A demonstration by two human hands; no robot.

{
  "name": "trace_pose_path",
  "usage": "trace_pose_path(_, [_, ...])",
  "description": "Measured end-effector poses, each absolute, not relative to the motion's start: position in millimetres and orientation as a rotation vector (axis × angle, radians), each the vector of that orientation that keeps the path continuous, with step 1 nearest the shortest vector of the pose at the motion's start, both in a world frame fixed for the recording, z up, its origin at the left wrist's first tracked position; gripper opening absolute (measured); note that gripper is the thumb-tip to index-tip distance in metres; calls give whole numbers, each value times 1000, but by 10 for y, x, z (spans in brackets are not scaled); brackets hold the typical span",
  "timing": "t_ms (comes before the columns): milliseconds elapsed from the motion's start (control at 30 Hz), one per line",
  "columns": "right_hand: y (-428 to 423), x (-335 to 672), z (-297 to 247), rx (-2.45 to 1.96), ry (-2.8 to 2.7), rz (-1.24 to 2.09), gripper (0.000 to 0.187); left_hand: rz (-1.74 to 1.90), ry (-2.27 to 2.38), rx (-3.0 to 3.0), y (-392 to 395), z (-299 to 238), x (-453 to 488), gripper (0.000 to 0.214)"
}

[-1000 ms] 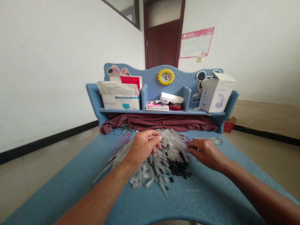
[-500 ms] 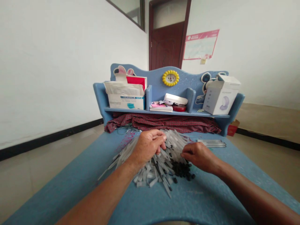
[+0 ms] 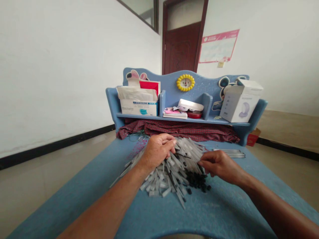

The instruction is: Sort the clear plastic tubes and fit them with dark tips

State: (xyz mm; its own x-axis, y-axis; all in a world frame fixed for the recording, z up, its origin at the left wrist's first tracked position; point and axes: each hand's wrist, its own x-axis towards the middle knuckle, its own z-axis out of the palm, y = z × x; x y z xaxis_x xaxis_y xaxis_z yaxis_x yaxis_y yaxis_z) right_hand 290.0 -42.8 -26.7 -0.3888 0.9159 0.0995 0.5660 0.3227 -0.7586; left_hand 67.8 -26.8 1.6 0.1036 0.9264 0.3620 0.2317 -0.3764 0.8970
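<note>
A heap of translucent whitish plastic tubes [image 3: 159,184] lies in the middle of the blue desk [image 3: 196,215], with small black caps [image 3: 196,180] in a pile at its right front. Over the heap's upper left, my left hand [image 3: 160,149] is closed, thumb against the curled fingers. Whatever sits in that grip is hidden. My right hand [image 3: 220,167] pinches with thumb and forefinger at the heap's right edge, just above the black caps. What it holds, if anything, is too small to tell.
Several thin silvery rods [image 3: 231,153] lie behind my right hand. A red checked cloth [image 3: 181,130] is bunched under the blue shelf. On the shelf stand a mask box [image 3: 138,107], a red round tin [image 3: 194,115] and a white carton [image 3: 240,103].
The whole view has shifted slightly, so the desk and shelf appear farther right. Both hands stay closed over the heap, and the left has moved a little left relative to it.
</note>
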Motion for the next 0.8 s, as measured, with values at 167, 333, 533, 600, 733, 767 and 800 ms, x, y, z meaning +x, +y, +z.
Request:
trace_pose_path(167, [-482, 2946, -200, -1311, -1945, 989, 24, 1176, 1202, 1927, -216, 24, 579, 14])
trace_pose_path(333, [-525, 2986, -160, -1268, -1837, 1085, 26, 845, 1115, 2404, -211, 22, 516, 15])
trace_pose_path(533, [-530, 3118, -184, -1186, -1785, 1078, 31, 521, 1013, 2794, -293, 6, 552, 26])
trace_pose_path(600, [-525, 3172, -201, -1169, -1771, 1063, 33, 477, 1028, 2836, -309, -4, 571, 23])
trace_pose_path(733, [-513, 3266, -228, -1135, -1749, 1028, 34, 413, 1056, 2892, -309, -26, 592, 22])
trace_pose_path(767, [-510, 3288, -232, -1121, -1744, 1022, 34, 403, 1055, 2907, -305, -32, 595, 21])
trace_pose_path(800, [-508, 3310, -236, -1104, -1737, 1017, 34, 398, 1051, 2922, -301, -39, 597, 21])
